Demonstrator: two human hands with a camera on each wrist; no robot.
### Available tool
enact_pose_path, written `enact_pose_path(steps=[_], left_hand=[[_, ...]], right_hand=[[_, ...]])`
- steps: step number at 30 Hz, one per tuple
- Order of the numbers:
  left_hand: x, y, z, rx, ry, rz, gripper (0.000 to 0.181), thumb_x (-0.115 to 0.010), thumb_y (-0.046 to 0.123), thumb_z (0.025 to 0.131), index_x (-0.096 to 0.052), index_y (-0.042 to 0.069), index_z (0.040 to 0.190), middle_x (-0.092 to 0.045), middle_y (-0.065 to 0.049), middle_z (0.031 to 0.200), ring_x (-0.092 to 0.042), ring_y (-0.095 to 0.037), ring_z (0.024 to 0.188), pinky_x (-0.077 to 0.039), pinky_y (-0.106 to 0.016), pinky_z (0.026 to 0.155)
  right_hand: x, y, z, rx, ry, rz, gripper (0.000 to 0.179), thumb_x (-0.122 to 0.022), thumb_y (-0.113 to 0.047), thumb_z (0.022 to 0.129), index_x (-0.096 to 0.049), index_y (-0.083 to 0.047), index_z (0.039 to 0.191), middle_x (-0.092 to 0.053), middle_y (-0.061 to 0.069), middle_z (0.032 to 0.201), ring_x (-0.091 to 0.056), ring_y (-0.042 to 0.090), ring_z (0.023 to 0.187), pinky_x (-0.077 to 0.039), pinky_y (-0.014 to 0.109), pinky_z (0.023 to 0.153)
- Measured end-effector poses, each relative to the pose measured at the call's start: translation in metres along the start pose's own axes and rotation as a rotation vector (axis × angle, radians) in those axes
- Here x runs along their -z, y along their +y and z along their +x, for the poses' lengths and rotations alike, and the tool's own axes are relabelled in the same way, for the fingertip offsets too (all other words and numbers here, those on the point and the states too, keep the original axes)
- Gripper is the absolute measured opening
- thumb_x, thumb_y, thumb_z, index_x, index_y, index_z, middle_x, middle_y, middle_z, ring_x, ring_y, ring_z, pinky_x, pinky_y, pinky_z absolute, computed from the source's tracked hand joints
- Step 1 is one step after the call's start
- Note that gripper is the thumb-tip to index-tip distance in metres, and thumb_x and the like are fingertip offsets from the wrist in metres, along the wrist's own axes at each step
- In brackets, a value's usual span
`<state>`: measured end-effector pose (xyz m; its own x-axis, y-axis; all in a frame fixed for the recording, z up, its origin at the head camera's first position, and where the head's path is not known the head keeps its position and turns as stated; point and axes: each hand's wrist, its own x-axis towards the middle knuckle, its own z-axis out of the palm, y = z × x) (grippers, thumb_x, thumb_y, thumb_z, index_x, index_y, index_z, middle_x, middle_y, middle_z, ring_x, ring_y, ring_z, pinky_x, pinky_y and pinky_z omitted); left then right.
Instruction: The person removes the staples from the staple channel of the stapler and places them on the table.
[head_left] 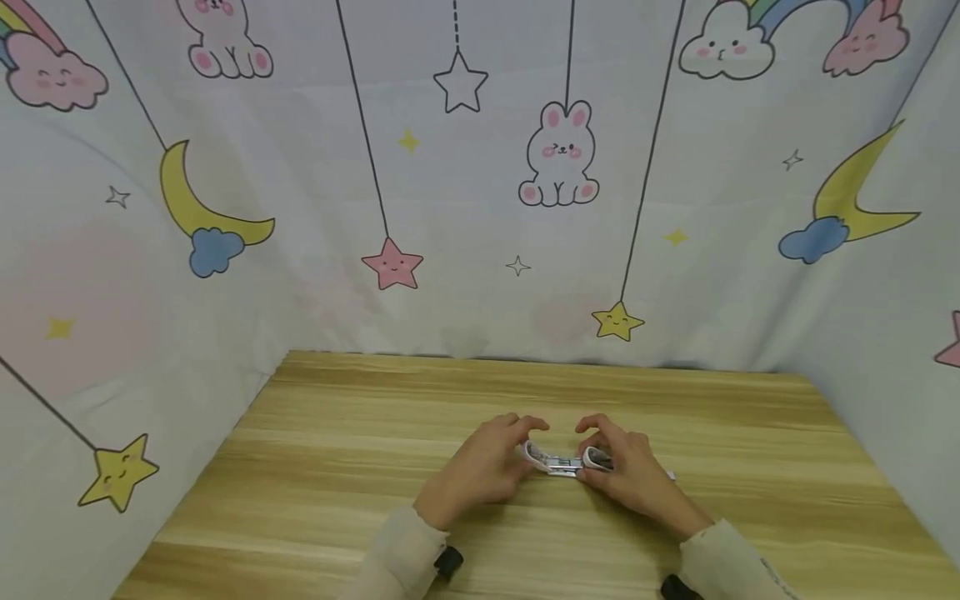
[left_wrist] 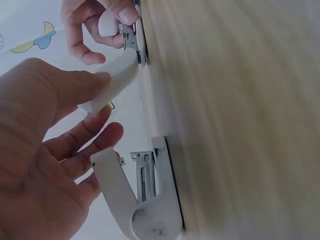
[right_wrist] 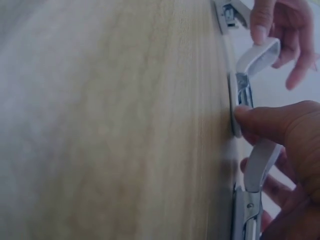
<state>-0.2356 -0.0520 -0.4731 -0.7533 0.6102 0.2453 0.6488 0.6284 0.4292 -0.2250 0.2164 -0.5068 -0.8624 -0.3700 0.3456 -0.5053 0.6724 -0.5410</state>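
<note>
Head view, middle stapler (head_left: pixel 564 467): lay low over the table (head_left: pixel 360 417) between the two sets of fingers, just right of the left hand (head_left: pixel 487 458) and just left of the right hand (head_left: pixel 637 475); neither hand was nearer, as both touched it.
Head view, long axis: ran sideways, from the left fingers across to the right ones.
Head view, cover (head_left: pixel 531 454): stood up at the left fingers, while the base reached toward the right fingers.
Left wrist view, left fingers: thumb and forefinger pinched the cover from opposite faces; the others were spread apart beneath.
Left wrist view, left stapler (left_wrist: pixel 157 222): stood beside those lower fingers, its top arm partly raised over the metal rail; whether they touched it, I could not tell.
Right wrist view, right fingers: thumb lay against the near side of the base, a finger behind it, seemingly pinching the end away from the cover.
Right wrist view, pointing: the base ran from the right thumb toward the left fingers; the cover slanted off that far end, up and away from the table, so the hinge seemed to sit on the left fingers' side.
Right wrist view, right stapler (right_wrist: pixel 259 167): stood close by the right fingers, on the side away from the left hand, its top also raised.
</note>
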Motion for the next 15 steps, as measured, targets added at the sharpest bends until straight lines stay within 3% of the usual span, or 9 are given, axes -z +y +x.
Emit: enact_pose_path(steps=[6, 15], left_hand=[[0.0018, -0.0057, -0.0007, 0.002, -0.024, 0.052, 0.059, -0.083, 0.016, 0.093, -0.059, 0.019, 0.147, -0.074, 0.000, 0.112, -0.067, -0.016, 0.103, -0.057, -0.037, 0.095], [0.0024, -0.0100, 0.0007, -0.032, -0.030, 0.005, 0.059, -0.085, 0.016, 0.093, -0.060, 0.017, 0.146, -0.076, 0.004, 0.104, -0.067, -0.015, 0.099, -0.055, -0.036, 0.094]], right_hand=[[0.0014, 0.0006, 0.0002, 0.072, -0.002, -0.024, 0.044, -0.091, -0.014, 0.082, -0.071, -0.026, 0.120, -0.077, -0.018, 0.100, -0.065, 0.006, 0.095, -0.036, 0.039, 0.086], [0.0018, -0.0012, -0.0010, 0.129, -0.003, 0.005, 0.035, -0.089, -0.010, 0.084, -0.079, -0.032, 0.110, -0.080, -0.015, 0.111, -0.066, 0.005, 0.100, -0.036, 0.039, 0.087]])
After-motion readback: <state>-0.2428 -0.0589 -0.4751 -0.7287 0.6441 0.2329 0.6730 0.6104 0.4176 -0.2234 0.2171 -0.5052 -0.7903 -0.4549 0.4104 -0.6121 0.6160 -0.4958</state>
